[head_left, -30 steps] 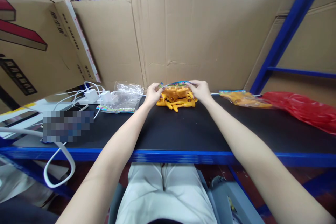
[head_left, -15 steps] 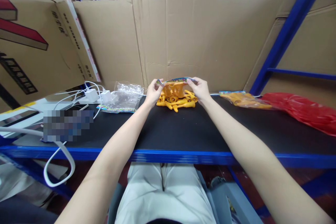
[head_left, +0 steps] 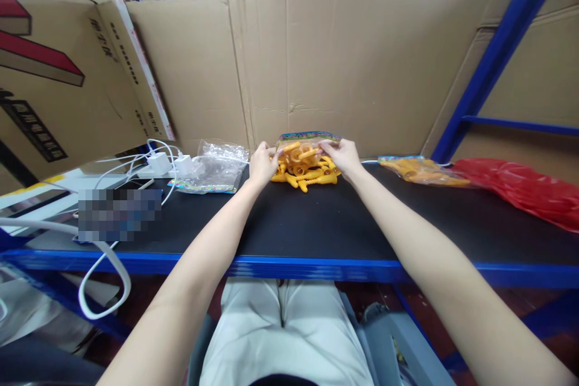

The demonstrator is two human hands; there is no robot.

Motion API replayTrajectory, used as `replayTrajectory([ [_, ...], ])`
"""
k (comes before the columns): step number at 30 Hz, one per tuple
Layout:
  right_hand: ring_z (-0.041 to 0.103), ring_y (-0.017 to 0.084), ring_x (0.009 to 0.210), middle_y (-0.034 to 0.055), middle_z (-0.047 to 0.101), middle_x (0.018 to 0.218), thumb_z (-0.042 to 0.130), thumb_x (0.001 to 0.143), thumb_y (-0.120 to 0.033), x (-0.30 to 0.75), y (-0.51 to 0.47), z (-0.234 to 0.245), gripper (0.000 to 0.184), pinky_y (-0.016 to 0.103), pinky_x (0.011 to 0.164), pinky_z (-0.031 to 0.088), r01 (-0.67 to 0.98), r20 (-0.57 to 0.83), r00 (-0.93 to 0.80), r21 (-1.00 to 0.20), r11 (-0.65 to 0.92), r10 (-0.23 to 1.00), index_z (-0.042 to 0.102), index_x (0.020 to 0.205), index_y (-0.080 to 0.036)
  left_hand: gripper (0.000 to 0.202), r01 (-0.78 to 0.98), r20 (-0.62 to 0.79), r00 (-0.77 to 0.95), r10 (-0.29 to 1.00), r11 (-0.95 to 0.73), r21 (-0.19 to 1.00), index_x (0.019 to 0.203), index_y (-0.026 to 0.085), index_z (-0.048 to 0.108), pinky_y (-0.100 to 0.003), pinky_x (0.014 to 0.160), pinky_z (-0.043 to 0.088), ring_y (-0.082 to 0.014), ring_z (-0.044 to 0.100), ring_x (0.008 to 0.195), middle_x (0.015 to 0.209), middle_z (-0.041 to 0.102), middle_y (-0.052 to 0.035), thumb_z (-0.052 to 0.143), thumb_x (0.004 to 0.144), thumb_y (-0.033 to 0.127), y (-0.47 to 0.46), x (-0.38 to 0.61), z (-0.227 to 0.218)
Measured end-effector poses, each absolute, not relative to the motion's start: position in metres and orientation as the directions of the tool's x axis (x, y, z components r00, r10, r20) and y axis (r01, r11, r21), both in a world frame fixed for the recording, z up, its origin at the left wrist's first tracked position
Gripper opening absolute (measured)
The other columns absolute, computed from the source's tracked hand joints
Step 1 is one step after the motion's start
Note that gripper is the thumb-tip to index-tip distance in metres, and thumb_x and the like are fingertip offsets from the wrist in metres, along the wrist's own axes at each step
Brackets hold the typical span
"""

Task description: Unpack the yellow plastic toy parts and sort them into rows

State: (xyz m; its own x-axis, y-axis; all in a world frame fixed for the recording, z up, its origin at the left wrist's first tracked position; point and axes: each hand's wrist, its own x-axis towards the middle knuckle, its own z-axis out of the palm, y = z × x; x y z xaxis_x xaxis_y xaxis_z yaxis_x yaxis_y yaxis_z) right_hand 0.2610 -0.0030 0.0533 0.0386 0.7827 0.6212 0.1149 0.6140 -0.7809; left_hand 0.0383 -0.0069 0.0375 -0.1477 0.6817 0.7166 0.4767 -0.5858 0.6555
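There are two hands (head_left: 263, 164), two adapters (head_left: 158, 164), one red bag (head_left: 520, 192), seemingly three clear bags (head_left: 304, 152).

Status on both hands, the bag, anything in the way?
Left hand and right hand holding clear bag by its sides. Orange pieces inside. Loose orange pile close beneath; nothing seen blocking either hand.

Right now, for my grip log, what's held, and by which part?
A clear bag with yellow pieces, pinched at opposite sides by the left hand and right hand.
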Motion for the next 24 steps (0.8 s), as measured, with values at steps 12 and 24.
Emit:
replayTrajectory([
  [12, 0.066, 0.023, 0.082, 0.0071, 0.067, 0.081, 0.061, 0.067, -0.069, 0.255, -0.012, 0.062, 0.049, 0.039, 0.078, 0.054, 0.222, 0.775, 0.041, -0.622, 0.750, 0.631, 0.059, 0.074, -0.021, 0.027, 0.046, 0.486, -0.151, 0.861, -0.485, 0.873, 0.078, 0.013, 0.067, -0.024, 0.064, 0.053, -0.0173, 0.067, 0.073, 0.068, 0.068, -0.0027, 0.067, 0.076, 0.040, -0.008, 0.053, 0.042],
  [24, 0.068, 0.022, 0.066, 0.0053, 0.068, 0.067, 0.070, 0.067, -0.056, 0.255, -0.009, 0.055, 0.037, 0.041, 0.072, 0.055, 0.254, 0.637, -0.006, -0.745, 0.617, 0.771, 0.061, 0.068, -0.019, 0.034, 0.084, 0.368, -0.059, 0.928, -0.362, 0.928, 0.099, 0.008, 0.067, -0.027, 0.059, 0.054, -0.0161, 0.066, 0.060, 0.065, 0.068, -0.0057, 0.061, 0.083, 0.037, -0.001, 0.046, 0.032],
])
